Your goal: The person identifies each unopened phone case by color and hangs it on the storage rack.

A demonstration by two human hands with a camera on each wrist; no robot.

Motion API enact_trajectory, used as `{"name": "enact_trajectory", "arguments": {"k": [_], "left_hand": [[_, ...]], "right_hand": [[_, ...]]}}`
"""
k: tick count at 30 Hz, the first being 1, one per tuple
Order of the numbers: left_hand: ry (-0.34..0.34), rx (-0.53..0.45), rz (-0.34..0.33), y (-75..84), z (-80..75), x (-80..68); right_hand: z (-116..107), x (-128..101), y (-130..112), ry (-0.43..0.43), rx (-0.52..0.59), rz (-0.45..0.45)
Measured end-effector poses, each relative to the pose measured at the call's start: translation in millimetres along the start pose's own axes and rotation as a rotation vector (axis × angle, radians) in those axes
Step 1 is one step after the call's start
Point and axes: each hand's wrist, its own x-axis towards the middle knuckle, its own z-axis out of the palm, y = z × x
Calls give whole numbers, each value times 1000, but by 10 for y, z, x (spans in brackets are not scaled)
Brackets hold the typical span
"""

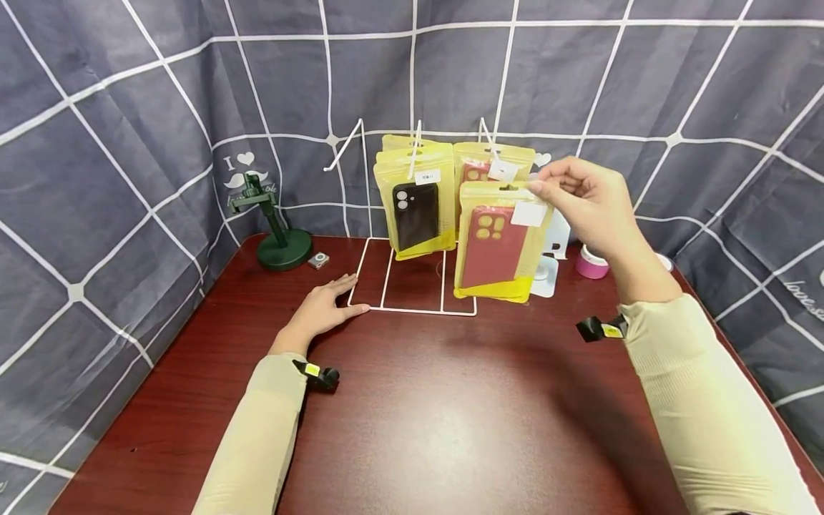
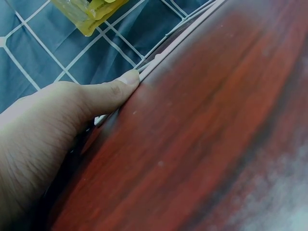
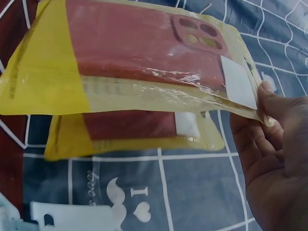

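Observation:
My right hand (image 1: 543, 187) pinches the top edge of a yellow packet with a red phone case (image 1: 494, 247), held in the air in front of the white wire rack (image 1: 412, 309). In the right wrist view the fingers (image 3: 269, 103) grip that packet (image 3: 144, 48) near its white label, and a second red-case packet (image 3: 134, 130) hangs behind it. Packets with a black case (image 1: 415, 211) hang on the rack's middle hook. My left hand (image 1: 331, 300) lies flat on the table, its thumb (image 2: 120, 89) pressed against the rack's base wire (image 2: 166, 50).
A green stand (image 1: 277, 232) and a small silver item (image 1: 318, 260) sit at the back left. At the back right are a pink tape roll (image 1: 591, 263) and a white card (image 1: 546, 277). Grey checked cloth (image 1: 129, 143) surrounds the dark red table (image 1: 438, 415).

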Motion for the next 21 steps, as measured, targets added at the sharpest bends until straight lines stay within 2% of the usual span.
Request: {"name": "enact_trajectory", "arguments": {"k": [4,14,21], "left_hand": [[-7,4,-4,-7,-1,-3],[-11,-1,-12,-2,-17,-3],[-17,0,-21,4,-7,-12]], "right_hand": [[34,170,128,34,-18,12],[138,438,402,47,-260,34],[232,607,483,57,-347,64]]}}
